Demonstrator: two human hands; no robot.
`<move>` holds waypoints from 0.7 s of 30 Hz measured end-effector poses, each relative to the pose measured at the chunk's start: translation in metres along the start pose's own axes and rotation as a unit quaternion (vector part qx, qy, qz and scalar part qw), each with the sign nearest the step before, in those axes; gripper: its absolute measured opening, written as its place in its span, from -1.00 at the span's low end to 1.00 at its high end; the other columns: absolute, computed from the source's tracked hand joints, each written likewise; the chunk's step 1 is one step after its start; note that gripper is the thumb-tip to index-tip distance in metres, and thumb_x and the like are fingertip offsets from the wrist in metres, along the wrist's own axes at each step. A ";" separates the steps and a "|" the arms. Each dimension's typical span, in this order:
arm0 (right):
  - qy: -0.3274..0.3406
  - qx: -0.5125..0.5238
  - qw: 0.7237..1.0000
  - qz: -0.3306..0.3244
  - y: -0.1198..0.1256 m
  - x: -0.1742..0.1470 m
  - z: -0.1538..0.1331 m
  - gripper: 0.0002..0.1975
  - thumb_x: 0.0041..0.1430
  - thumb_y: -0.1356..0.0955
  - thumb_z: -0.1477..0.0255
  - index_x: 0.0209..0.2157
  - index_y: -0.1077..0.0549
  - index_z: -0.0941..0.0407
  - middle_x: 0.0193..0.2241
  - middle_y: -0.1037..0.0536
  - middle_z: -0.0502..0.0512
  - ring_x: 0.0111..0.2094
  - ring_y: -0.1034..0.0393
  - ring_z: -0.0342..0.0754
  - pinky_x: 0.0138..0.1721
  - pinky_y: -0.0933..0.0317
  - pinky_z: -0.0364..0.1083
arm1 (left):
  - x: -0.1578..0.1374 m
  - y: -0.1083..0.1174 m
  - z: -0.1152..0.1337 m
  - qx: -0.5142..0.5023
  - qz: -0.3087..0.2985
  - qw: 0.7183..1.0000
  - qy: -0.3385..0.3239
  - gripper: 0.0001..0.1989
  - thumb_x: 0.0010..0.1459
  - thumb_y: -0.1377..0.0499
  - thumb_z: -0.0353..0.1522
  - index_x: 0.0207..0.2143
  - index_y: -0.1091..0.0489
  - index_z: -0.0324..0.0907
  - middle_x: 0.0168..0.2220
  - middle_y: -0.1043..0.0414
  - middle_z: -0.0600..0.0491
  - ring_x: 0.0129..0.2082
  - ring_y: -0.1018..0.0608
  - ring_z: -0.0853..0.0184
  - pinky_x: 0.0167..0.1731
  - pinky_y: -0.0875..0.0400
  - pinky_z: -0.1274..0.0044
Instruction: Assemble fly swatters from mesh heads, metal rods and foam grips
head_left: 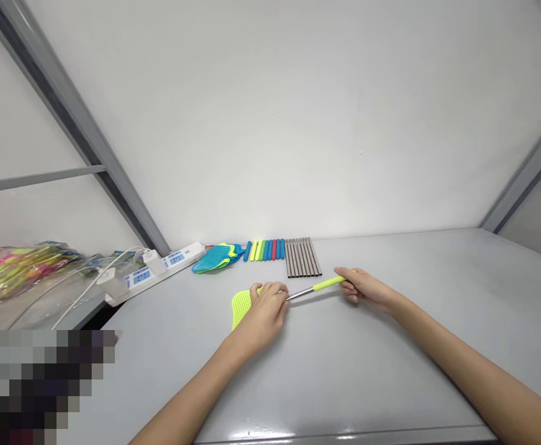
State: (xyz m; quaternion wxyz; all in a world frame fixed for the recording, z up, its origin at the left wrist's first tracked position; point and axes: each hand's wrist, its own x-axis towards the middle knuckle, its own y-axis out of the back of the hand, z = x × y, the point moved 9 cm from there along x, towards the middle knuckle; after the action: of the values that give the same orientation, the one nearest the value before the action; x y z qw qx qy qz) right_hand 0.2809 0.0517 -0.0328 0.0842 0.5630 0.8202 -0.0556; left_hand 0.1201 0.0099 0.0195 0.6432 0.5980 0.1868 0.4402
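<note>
A yellow-green fly swatter (328, 283) with a shiny metal rod lies across the space between my two hands, just over the grey table. My left hand (267, 309) is closed around the spot where the rod meets the perforated head (241, 306), hiding part of that head. Gripping the far end of the coloured handle, my right hand (360, 287) has its fingers curled in. Behind the hands are a row of metal rods (302, 257), a row of coloured handle grips (265, 250) and a pile of blue and yellow-green swatter heads (215, 258).
A white power strip (171, 267) with plugged-in chargers and cables runs along the table's left edge. Farther left, colourful items in clear plastic bags (25, 272) lie on another surface. A white wall (298, 123) closes off the back. The lower-left corner is pixelated.
</note>
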 end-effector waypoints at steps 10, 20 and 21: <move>0.014 -0.054 0.995 -0.085 -0.020 -0.005 -0.004 -0.58 0.04 -0.14 0.13 -0.68 -0.09 0.15 -0.71 0.01 -0.11 -0.69 0.13 -0.27 -0.63 0.18 -0.19 | 0.002 0.000 -0.008 -0.024 -0.023 0.999 0.009 -0.79 0.01 0.17 -0.59 -0.49 -0.16 -0.20 -0.36 -0.25 0.06 -0.34 -0.29 0.37 -0.22 0.00 0.43; -0.017 -0.085 0.991 -0.098 -0.022 -0.006 0.004 -0.59 0.01 -0.17 0.10 -0.62 -0.23 0.18 -0.73 -0.02 -0.11 -0.69 0.09 -0.26 -0.63 0.11 -0.20 | 0.003 -0.001 -0.012 0.011 -0.027 0.999 -0.013 -0.73 -0.20 0.15 -0.69 -0.52 -0.15 -0.22 -0.37 -0.22 0.07 -0.35 -0.28 0.38 -0.20 0.02 0.44; -0.023 -0.083 0.992 -0.096 -0.022 -0.005 0.006 -0.59 0.00 -0.18 0.10 -0.61 -0.24 0.18 -0.73 -0.02 -0.12 -0.69 0.09 -0.26 -0.63 0.11 -0.20 | 0.003 -0.002 -0.012 0.014 -0.028 0.999 -0.015 -0.73 -0.21 0.15 -0.69 -0.52 -0.15 -0.22 -0.37 -0.22 0.07 -0.35 -0.28 0.38 -0.20 0.02 0.44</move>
State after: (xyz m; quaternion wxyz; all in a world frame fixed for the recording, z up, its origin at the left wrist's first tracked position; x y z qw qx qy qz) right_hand 0.2629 0.0384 -0.0376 0.1433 0.4710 0.8704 -0.0082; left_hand 0.1130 0.0196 0.0160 0.6498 0.6077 0.2001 0.4103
